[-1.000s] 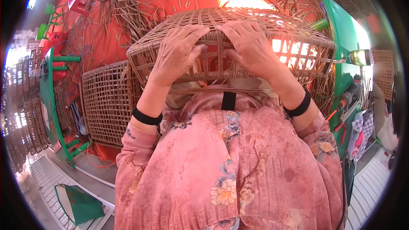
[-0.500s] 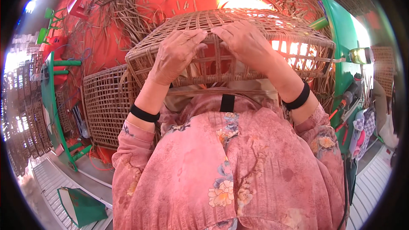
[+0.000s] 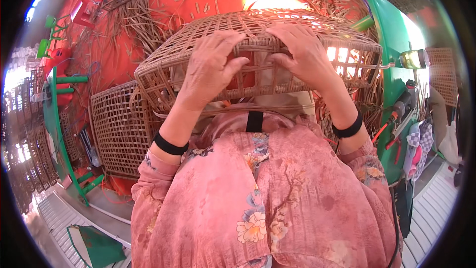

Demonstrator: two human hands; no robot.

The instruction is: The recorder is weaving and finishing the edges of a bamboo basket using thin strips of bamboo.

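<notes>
A large open-weave basket point(image 3: 258, 44) of brown cane or rattan strips lies across my front, its gridded side uppermost and one edge toward me. My left hand point(image 3: 210, 64) bends over this near edge, left of its middle, fingers on top and thumb pointing inward below. On the other side of the middle, my right hand point(image 3: 303, 54) grips the same edge in a mirrored way. A short stretch of wrapped edge shows between the hands. The fingertips are partly hidden against the weave.
Another woven basket point(image 3: 121, 131) stands at the left, beside a green stool or bench point(image 3: 62, 134). Cut strips point(image 3: 139, 22) litter the red floor sheet point(image 3: 183, 0). To the right, a green table point(image 3: 389, 44) carries a metal can point(image 3: 414, 59) and a power tool point(image 3: 404, 101).
My hands have spread a little apart along the basket's edge, and both thumbs have come away from the fingers into sight. The whole scene has shifted slightly left in view.
</notes>
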